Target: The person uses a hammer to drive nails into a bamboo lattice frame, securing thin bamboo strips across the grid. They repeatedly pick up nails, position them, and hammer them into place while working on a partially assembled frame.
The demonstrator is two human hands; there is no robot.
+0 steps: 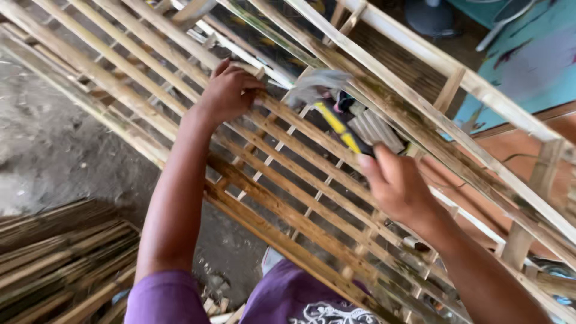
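Observation:
A lattice frame of bamboo slats lies tilted across my lap. My left hand grips one slat near the top of the frame, fingers curled round it. My right hand holds a hammer with a yellow and black handle. Its blurred metal head is close above the slats, a little to the right of my left hand.
A bundle of loose bamboo strips lies on the dirt floor at lower left. A turquoise painted panel stands at upper right. A ribbed grey piece shows through the lattice, and orange floor lies beyond.

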